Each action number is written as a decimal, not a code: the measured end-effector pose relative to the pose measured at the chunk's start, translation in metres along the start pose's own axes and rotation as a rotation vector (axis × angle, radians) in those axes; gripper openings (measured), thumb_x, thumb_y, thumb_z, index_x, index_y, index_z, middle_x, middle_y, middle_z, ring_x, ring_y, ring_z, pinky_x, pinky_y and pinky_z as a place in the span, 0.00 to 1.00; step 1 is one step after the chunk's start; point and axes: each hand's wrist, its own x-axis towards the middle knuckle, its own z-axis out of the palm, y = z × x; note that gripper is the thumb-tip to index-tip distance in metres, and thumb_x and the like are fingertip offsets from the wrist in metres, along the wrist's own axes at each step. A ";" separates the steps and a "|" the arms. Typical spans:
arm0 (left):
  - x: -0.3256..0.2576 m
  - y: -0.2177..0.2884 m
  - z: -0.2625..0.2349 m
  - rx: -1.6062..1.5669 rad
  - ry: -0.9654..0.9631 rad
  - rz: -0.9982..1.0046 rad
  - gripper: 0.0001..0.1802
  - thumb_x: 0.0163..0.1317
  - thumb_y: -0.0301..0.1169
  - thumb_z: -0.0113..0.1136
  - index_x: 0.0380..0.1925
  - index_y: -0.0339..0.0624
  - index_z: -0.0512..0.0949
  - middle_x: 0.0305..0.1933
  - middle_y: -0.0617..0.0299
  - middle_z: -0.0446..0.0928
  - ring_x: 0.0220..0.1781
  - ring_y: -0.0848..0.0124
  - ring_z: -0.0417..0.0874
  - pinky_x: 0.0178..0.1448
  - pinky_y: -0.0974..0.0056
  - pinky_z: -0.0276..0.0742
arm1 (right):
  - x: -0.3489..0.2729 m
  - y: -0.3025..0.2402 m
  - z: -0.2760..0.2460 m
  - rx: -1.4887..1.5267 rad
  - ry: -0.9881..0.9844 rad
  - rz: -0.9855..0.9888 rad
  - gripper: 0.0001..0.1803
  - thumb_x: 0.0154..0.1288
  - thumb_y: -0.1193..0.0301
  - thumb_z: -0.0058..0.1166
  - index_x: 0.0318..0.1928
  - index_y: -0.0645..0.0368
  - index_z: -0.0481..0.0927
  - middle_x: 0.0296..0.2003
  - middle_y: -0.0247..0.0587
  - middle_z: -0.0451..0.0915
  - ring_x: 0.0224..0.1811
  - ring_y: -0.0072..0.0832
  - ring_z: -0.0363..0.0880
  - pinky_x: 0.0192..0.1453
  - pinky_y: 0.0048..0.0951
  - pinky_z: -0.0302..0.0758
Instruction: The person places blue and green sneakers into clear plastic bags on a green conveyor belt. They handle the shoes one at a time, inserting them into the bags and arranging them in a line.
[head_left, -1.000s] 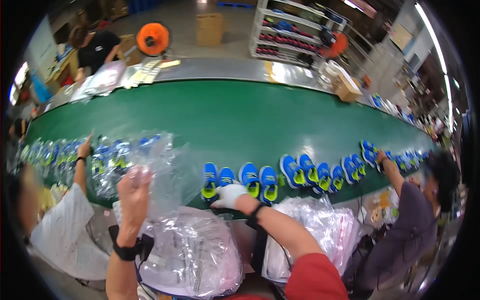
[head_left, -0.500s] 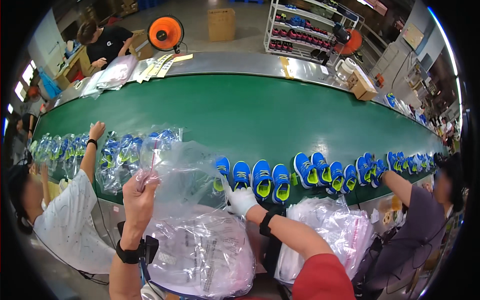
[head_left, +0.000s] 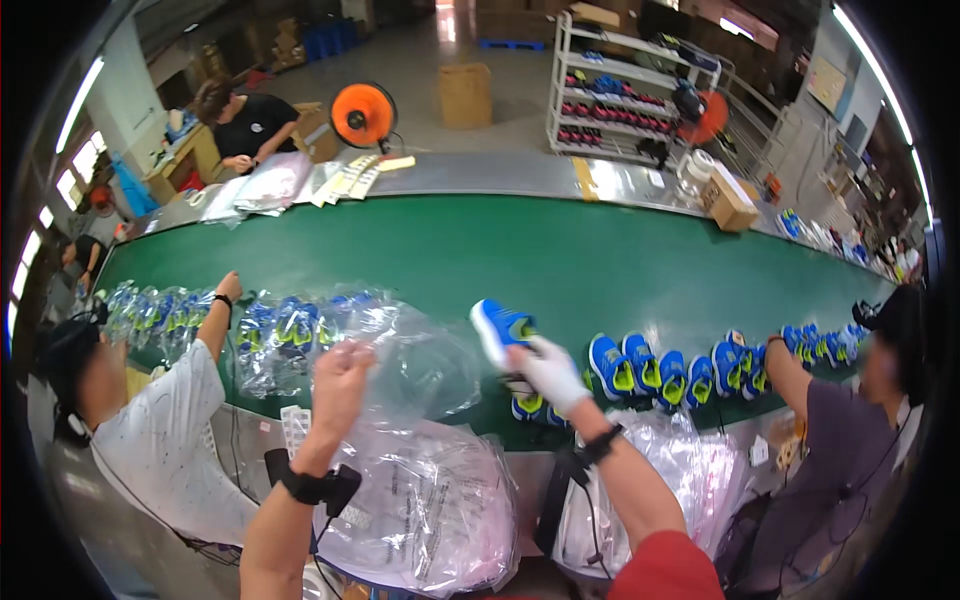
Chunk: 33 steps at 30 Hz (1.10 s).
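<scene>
Head view: your right hand (head_left: 552, 372), gloved in white, grips a blue shoe with a white sole (head_left: 500, 333), raised just above the near edge of the green conveyor belt (head_left: 560, 262). Your left hand (head_left: 340, 378) pinches the mouth of a clear plastic bag (head_left: 420, 352), held up just left of the shoe. A row of blue and yellow shoes (head_left: 680, 368) lies along the near edge to the right. Bagged shoes (head_left: 270, 330) lie along that edge to the left. A pile of clear bags (head_left: 430, 510) sits below the belt.

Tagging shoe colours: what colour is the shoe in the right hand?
Bright blue with yellow-green accents; the shoe shows best in the head view.
</scene>
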 end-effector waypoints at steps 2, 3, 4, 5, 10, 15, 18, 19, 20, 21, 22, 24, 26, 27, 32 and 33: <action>-0.001 0.006 0.018 0.043 0.017 0.207 0.06 0.60 0.29 0.53 0.31 0.38 0.77 0.20 0.73 0.68 0.22 0.86 0.62 0.24 0.75 0.58 | -0.034 -0.047 -0.028 0.192 -0.002 -0.210 0.29 0.63 0.49 0.46 0.50 0.64 0.72 0.40 0.42 0.79 0.34 0.29 0.80 0.36 0.32 0.78; -0.002 0.018 0.029 -0.013 -0.002 0.074 0.07 0.61 0.29 0.53 0.31 0.38 0.77 0.20 0.73 0.68 0.21 0.86 0.62 0.23 0.75 0.58 | -0.053 -0.064 -0.032 0.420 -0.031 -0.265 0.35 0.62 0.44 0.43 0.55 0.63 0.68 0.47 0.44 0.75 0.44 0.32 0.76 0.47 0.35 0.74; -0.003 0.033 0.038 -0.062 -0.016 -0.060 0.07 0.61 0.29 0.53 0.31 0.38 0.77 0.19 0.73 0.67 0.20 0.86 0.62 0.22 0.75 0.57 | -0.067 -0.075 -0.037 0.656 -0.070 -0.315 0.41 0.60 0.39 0.41 0.59 0.62 0.65 0.54 0.47 0.72 0.54 0.35 0.73 0.57 0.38 0.71; -0.004 0.044 0.042 -0.113 -0.029 -0.194 0.07 0.61 0.29 0.52 0.31 0.38 0.77 0.19 0.73 0.67 0.19 0.86 0.62 0.21 0.75 0.57 | -0.081 -0.075 -0.044 0.688 -0.261 -0.318 0.46 0.59 0.35 0.36 0.65 0.60 0.56 0.63 0.46 0.61 0.65 0.38 0.61 0.67 0.42 0.59; -0.011 0.069 0.086 -0.115 -0.153 0.142 0.07 0.60 0.28 0.52 0.32 0.37 0.76 0.18 0.64 0.70 0.18 0.79 0.68 0.22 0.71 0.64 | -0.099 -0.059 -0.022 -1.000 -0.001 -0.661 0.21 0.49 0.49 0.56 0.28 0.56 0.80 0.27 0.43 0.76 0.34 0.37 0.75 0.35 0.39 0.69; -0.030 0.081 0.146 0.097 -0.173 0.498 0.07 0.60 0.27 0.50 0.31 0.35 0.75 0.23 0.52 0.75 0.25 0.68 0.75 0.31 0.62 0.71 | -0.116 -0.063 0.004 -1.376 -0.009 -0.953 0.13 0.41 0.56 0.59 0.21 0.52 0.81 0.24 0.41 0.75 0.34 0.38 0.73 0.42 0.38 0.67; 0.008 0.094 0.131 0.194 -0.205 0.283 0.07 0.59 0.27 0.49 0.31 0.35 0.76 0.25 0.49 0.76 0.26 0.65 0.75 0.33 0.61 0.72 | -0.134 -0.096 0.011 -1.426 -0.364 -1.059 0.12 0.40 0.60 0.58 0.20 0.57 0.80 0.24 0.41 0.76 0.34 0.36 0.74 0.41 0.36 0.67; -0.003 0.100 0.144 0.191 -0.328 0.464 0.08 0.58 0.27 0.50 0.34 0.37 0.75 0.24 0.46 0.75 0.25 0.56 0.77 0.32 0.59 0.73 | -0.123 -0.094 0.006 -1.465 -0.338 -1.224 0.12 0.41 0.61 0.57 0.20 0.58 0.80 0.28 0.44 0.77 0.36 0.38 0.74 0.43 0.36 0.68; -0.015 0.110 0.151 0.620 -0.460 0.620 0.09 0.57 0.28 0.50 0.37 0.40 0.75 0.24 0.45 0.75 0.26 0.48 0.77 0.30 0.55 0.74 | -0.109 -0.090 -0.007 -1.309 -0.450 -1.134 0.15 0.46 0.60 0.57 0.28 0.60 0.80 0.34 0.46 0.77 0.39 0.40 0.75 0.46 0.38 0.70; -0.028 0.122 0.157 0.547 -0.625 0.658 0.10 0.56 0.27 0.50 0.38 0.40 0.73 0.23 0.44 0.75 0.25 0.48 0.77 0.28 0.53 0.72 | -0.093 -0.062 -0.018 -1.191 -0.446 -1.113 0.16 0.49 0.60 0.56 0.35 0.59 0.79 0.36 0.45 0.77 0.41 0.40 0.75 0.47 0.39 0.71; -0.039 0.133 0.162 0.467 -0.789 0.705 0.11 0.54 0.27 0.50 0.39 0.40 0.72 0.22 0.44 0.74 0.25 0.47 0.77 0.27 0.50 0.71 | -0.078 -0.029 -0.032 -1.083 -0.430 -1.091 0.19 0.52 0.60 0.54 0.41 0.58 0.78 0.38 0.45 0.77 0.43 0.40 0.75 0.48 0.41 0.71; -0.054 0.128 0.139 0.582 -0.888 0.668 0.12 0.52 0.25 0.52 0.39 0.42 0.72 0.20 0.46 0.74 0.23 0.48 0.77 0.26 0.51 0.72 | -0.078 -0.035 -0.033 -0.804 -0.352 -0.647 0.15 0.55 0.59 0.51 0.39 0.53 0.77 0.39 0.39 0.78 0.43 0.34 0.76 0.43 0.33 0.73; -0.054 0.079 0.108 0.515 -0.704 0.508 0.15 0.49 0.23 0.53 0.40 0.43 0.72 0.18 0.47 0.73 0.21 0.50 0.76 0.24 0.53 0.71 | -0.082 -0.069 -0.025 -1.282 -0.149 -0.621 0.11 0.57 0.60 0.49 0.36 0.52 0.77 0.38 0.37 0.78 0.42 0.29 0.76 0.39 0.27 0.73; -0.061 0.061 0.101 0.582 -0.644 0.536 0.16 0.48 0.23 0.53 0.40 0.43 0.72 0.17 0.48 0.72 0.20 0.50 0.76 0.23 0.54 0.71 | -0.063 -0.045 -0.022 -1.137 -0.098 -0.539 0.10 0.57 0.61 0.49 0.34 0.52 0.77 0.35 0.38 0.79 0.40 0.29 0.76 0.38 0.28 0.73; -0.128 0.026 0.123 0.347 -0.709 0.706 0.20 0.44 0.20 0.54 0.42 0.44 0.73 0.18 0.49 0.72 0.19 0.51 0.75 0.22 0.55 0.71 | -0.029 0.100 0.015 -0.086 -0.157 -0.372 0.18 0.62 0.60 0.43 0.48 0.55 0.73 0.45 0.43 0.75 0.49 0.37 0.73 0.52 0.36 0.70; -0.109 0.030 0.119 0.323 -0.458 0.739 0.17 0.45 0.20 0.54 0.39 0.41 0.73 0.19 0.49 0.72 0.19 0.53 0.74 0.21 0.57 0.70 | -0.036 0.099 0.030 -0.347 -0.148 -0.451 0.16 0.59 0.60 0.47 0.43 0.55 0.75 0.42 0.45 0.76 0.47 0.39 0.74 0.51 0.37 0.70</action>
